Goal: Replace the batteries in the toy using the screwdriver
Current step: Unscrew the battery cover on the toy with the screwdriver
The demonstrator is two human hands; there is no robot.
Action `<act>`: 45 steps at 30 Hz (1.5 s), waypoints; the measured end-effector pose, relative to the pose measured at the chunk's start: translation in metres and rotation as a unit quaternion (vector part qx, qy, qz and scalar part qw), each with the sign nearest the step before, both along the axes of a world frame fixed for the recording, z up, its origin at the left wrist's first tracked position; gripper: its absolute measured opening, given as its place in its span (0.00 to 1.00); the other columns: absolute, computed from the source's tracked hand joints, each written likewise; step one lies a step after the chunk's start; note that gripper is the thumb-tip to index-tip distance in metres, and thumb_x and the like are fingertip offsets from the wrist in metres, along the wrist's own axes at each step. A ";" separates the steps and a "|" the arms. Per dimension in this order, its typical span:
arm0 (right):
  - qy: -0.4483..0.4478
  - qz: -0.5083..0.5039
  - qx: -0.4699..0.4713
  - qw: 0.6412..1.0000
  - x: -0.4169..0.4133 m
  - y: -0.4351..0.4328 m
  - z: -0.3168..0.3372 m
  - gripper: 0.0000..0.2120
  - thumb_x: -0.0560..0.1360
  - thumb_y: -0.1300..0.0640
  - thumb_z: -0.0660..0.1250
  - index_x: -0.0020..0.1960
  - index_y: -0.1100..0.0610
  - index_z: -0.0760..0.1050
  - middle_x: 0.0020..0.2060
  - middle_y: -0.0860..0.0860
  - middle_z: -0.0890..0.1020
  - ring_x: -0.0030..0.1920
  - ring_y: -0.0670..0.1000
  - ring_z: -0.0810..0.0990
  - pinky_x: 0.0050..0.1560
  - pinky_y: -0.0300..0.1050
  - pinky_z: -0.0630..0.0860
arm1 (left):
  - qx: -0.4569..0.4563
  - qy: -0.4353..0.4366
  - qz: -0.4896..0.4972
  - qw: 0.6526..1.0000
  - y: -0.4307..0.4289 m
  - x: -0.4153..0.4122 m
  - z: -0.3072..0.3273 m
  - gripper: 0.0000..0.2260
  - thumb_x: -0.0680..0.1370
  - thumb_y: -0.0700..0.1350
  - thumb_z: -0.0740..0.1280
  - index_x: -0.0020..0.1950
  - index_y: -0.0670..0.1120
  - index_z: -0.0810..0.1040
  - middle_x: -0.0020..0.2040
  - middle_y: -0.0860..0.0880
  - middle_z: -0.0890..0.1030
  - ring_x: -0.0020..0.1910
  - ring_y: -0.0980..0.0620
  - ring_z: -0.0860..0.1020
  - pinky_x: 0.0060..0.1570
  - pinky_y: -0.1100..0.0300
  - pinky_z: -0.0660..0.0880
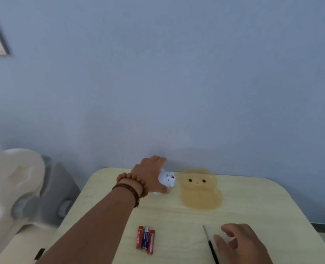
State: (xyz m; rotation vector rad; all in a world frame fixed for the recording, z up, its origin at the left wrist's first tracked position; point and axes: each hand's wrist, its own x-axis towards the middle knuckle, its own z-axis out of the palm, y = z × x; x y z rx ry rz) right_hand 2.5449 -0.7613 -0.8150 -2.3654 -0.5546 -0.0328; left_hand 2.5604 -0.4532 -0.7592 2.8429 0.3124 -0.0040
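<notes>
A small white toy [167, 179] lies at the far edge of the pale wooden table [253, 206], close to the wall. My left hand [150, 175], with bead bracelets on the wrist, reaches across and is wrapped around the toy. Three batteries [146, 239], two red and one blue, lie side by side near the front of the table. To their right lies a thin screwdriver [210, 244] with a dark handle and metal shaft. My right hand [238, 242] hovers just right of the screwdriver with spread fingers, holding nothing.
A yellow bear-shaped pad [200, 189] lies flat to the right of the toy. A blue wall rises right behind the table. A white and grey moulded seat [20, 185] stands to the left of the table.
</notes>
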 end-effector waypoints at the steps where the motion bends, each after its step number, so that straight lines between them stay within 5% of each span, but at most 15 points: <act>1: -0.008 -0.001 -0.004 1.000 0.001 -0.003 -0.005 0.17 0.58 0.53 0.84 0.39 0.43 0.78 0.35 0.46 0.79 0.42 0.35 0.77 0.43 0.16 0.66 | -0.012 0.027 -0.002 1.000 0.003 0.007 -0.006 0.47 0.62 0.64 0.74 0.75 0.51 0.59 0.70 0.51 0.67 0.67 0.46 0.69 0.63 0.47 0.72; 3: -0.020 -0.013 -0.013 1.000 0.000 -0.008 -0.016 0.19 0.54 0.51 0.83 0.38 0.41 0.76 0.30 0.48 0.78 0.36 0.39 0.77 0.44 0.16 0.65 | -0.005 0.070 -0.023 0.997 0.005 0.017 -0.018 0.44 0.62 0.64 0.74 0.72 0.48 0.63 0.65 0.49 0.68 0.64 0.46 0.72 0.62 0.49 0.73; 7: -0.064 -0.004 -0.028 0.998 0.000 -0.007 -0.017 0.11 0.58 0.39 0.69 0.35 0.45 0.79 0.28 0.47 0.78 0.24 0.48 0.79 0.40 0.36 0.70 | -0.037 0.028 -0.010 0.999 0.003 0.016 -0.029 0.31 0.61 0.59 0.74 0.61 0.51 0.72 0.56 0.52 0.67 0.54 0.48 0.77 0.53 0.51 0.78; 9: -0.050 -0.005 -0.053 0.997 -0.002 -0.005 -0.016 0.13 0.55 0.42 0.78 0.34 0.48 0.82 0.29 0.47 0.79 0.24 0.48 0.79 0.33 0.32 0.71 | -0.068 -0.023 0.013 0.997 -0.001 0.006 -0.022 0.31 0.61 0.58 0.74 0.61 0.52 0.73 0.57 0.52 0.66 0.54 0.48 0.76 0.53 0.53 0.78; 12: -0.048 -0.002 -0.023 0.999 -0.008 -0.008 -0.014 0.19 0.52 0.54 0.87 0.39 0.48 0.82 0.34 0.44 0.80 0.30 0.41 0.79 0.37 0.20 0.69 | -0.105 -0.117 0.019 0.987 -0.020 -0.025 0.003 0.29 0.63 0.58 0.74 0.62 0.54 0.73 0.60 0.54 0.64 0.54 0.50 0.75 0.52 0.54 0.78; 14: -0.058 0.016 0.008 0.998 -0.013 -0.010 0.001 0.17 0.60 0.55 0.84 0.45 0.46 0.82 0.41 0.41 0.80 0.44 0.33 0.78 0.43 0.16 0.67 | -0.104 -0.162 -0.005 0.981 -0.044 -0.058 0.020 0.29 0.63 0.61 0.72 0.62 0.57 0.72 0.61 0.57 0.62 0.54 0.53 0.74 0.50 0.55 0.79; 19: -0.007 0.095 0.133 0.986 -0.026 -0.004 0.044 0.16 0.67 0.57 0.79 0.51 0.43 0.81 0.47 0.37 0.82 0.44 0.37 0.83 0.38 0.24 0.74 | -0.110 -0.148 -0.035 0.982 -0.109 -0.129 0.009 0.31 0.64 0.67 0.69 0.64 0.60 0.70 0.63 0.61 0.60 0.55 0.59 0.72 0.50 0.57 0.77; 23: -0.012 0.166 -0.004 0.986 -0.028 -0.001 0.035 0.15 0.72 0.51 0.72 0.57 0.40 0.77 0.53 0.34 0.78 0.53 0.38 0.79 0.50 0.35 0.78 | -0.069 -0.065 -0.041 0.995 -0.133 -0.146 -0.009 0.32 0.65 0.70 0.67 0.66 0.61 0.67 0.65 0.62 0.56 0.58 0.59 0.68 0.52 0.58 0.75; 26: -0.018 0.142 -0.030 0.989 -0.028 -0.005 0.018 0.13 0.75 0.57 0.67 0.56 0.43 0.78 0.54 0.38 0.77 0.54 0.45 0.79 0.49 0.41 0.77 | -0.063 -0.039 -0.033 0.997 -0.142 -0.148 -0.011 0.31 0.67 0.69 0.67 0.66 0.60 0.67 0.66 0.62 0.56 0.61 0.61 0.66 0.51 0.62 0.73; 29: -0.020 0.107 -0.135 0.985 -0.031 -0.003 0.010 0.11 0.73 0.48 0.68 0.56 0.44 0.77 0.53 0.43 0.75 0.56 0.48 0.76 0.47 0.40 0.74 | -0.077 -0.047 -0.021 0.996 -0.146 -0.149 -0.016 0.30 0.67 0.70 0.66 0.65 0.60 0.67 0.64 0.63 0.59 0.60 0.63 0.67 0.47 0.65 0.71; 32: -0.016 0.041 -0.151 0.988 -0.033 0.000 0.010 0.05 0.72 0.50 0.71 0.46 0.49 0.79 0.42 0.48 0.73 0.50 0.53 0.79 0.41 0.44 0.73 | -0.086 -0.065 -0.011 0.994 -0.144 -0.149 -0.021 0.30 0.66 0.71 0.66 0.63 0.61 0.67 0.61 0.64 0.60 0.57 0.63 0.68 0.48 0.63 0.74; 37: -0.046 0.008 -0.145 0.988 -0.032 -0.007 0.021 0.11 0.78 0.55 0.62 0.58 0.44 0.75 0.54 0.48 0.78 0.56 0.51 0.77 0.49 0.42 0.72 | -0.099 -0.089 0.002 0.991 -0.144 -0.149 -0.028 0.30 0.65 0.72 0.64 0.62 0.61 0.68 0.60 0.64 0.60 0.54 0.62 0.69 0.48 0.63 0.74; 41: -0.011 -0.009 0.017 1.000 -0.020 -0.026 0.038 0.17 0.66 0.70 0.75 0.41 0.47 0.84 0.35 0.48 0.82 0.35 0.40 0.81 0.40 0.28 0.71 | -0.119 -0.109 0.002 0.987 -0.145 -0.148 -0.033 0.31 0.64 0.74 0.64 0.62 0.60 0.68 0.60 0.64 0.61 0.54 0.62 0.71 0.48 0.63 0.75; 45: 0.123 0.017 0.202 0.972 -0.022 -0.039 0.078 0.16 0.68 0.71 0.75 0.37 0.49 0.86 0.29 0.48 0.83 0.28 0.46 0.79 0.33 0.29 0.73 | -0.135 -0.115 -0.002 0.984 -0.145 -0.146 -0.040 0.33 0.63 0.75 0.65 0.63 0.61 0.68 0.60 0.66 0.61 0.55 0.62 0.71 0.50 0.62 0.75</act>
